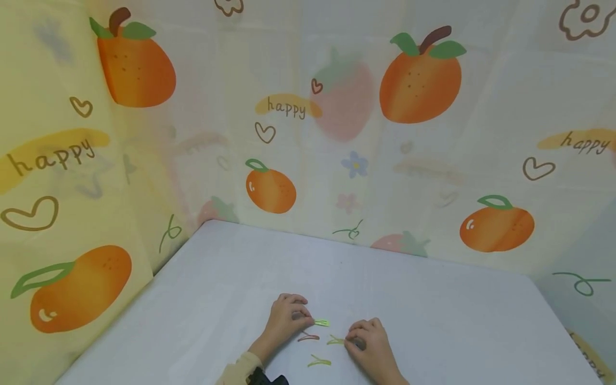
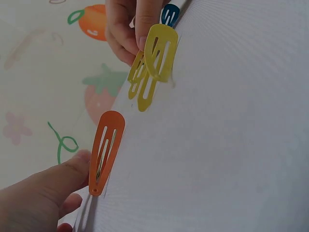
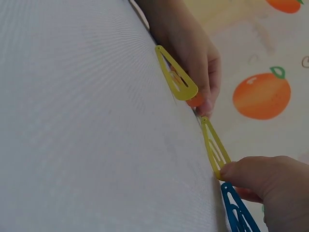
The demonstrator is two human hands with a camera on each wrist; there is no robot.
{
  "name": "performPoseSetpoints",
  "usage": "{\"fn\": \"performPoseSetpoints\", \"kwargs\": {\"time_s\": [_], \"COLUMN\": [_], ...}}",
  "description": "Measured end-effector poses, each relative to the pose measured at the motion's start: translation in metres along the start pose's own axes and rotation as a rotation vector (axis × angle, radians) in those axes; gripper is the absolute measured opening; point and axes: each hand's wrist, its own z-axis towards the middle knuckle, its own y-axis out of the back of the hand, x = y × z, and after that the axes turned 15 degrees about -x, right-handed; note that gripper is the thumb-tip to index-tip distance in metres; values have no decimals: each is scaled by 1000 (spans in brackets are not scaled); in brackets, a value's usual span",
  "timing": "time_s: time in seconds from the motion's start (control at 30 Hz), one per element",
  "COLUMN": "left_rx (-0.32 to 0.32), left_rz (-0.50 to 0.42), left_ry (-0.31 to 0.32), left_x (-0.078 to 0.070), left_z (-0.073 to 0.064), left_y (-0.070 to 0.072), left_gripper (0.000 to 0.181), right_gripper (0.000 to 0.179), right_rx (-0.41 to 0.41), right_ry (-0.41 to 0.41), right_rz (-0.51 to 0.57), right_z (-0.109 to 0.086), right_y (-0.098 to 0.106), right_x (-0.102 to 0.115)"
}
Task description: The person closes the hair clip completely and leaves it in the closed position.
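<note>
Several snap hair clips lie on the white tabletop between the two hands. My left hand [image 1: 287, 315] pinches the end of a lime-green hair clip [image 1: 321, 323] with thumb and finger; in the left wrist view an orange hair clip [image 2: 107, 150] overlaps this place. That orange clip lies just below the left fingertips in the head view. My right hand [image 1: 372, 345] pinches the wide end of a yellow hair clip [image 3: 215, 145] between thumb and finger. Nearer the front lies another yellow hair clip [image 1: 320, 362], its parts spread. A blue hair clip [image 3: 240, 212] is by the right thumb, covered in the head view.
The white tabletop [image 1: 231, 278] reaches back to a cloth wall [image 1: 308, 214] printed with oranges and hearts. A second cloth wall [image 1: 139, 214] rises along the left edge. A black wrist camera mount [image 1: 264, 378] sits at the left sleeve.
</note>
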Motion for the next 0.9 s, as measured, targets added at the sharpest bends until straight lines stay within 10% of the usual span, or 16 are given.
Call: {"fn": "performPoseSetpoints", "kwargs": {"time_s": [0.47,0.73,0.9], "left_rx": [-36,-251,-271], "left_rz": [-14,-215,-228], "left_ry": [-8,-385,-458], "left_x": [-3,-6,-16], "left_z": [1,10,8], "left_y": [0,-2,-1], "left_gripper": [12,9,8], "right_gripper": [23,24,26], "right_rx": [3,13,-2], "right_ry": [-25,-79,-62], "right_rz": [-18,-13,9], "right_z": [0,-2,-1], "right_y": [0,-2,-3], "right_x": [1,-1,-1]}}
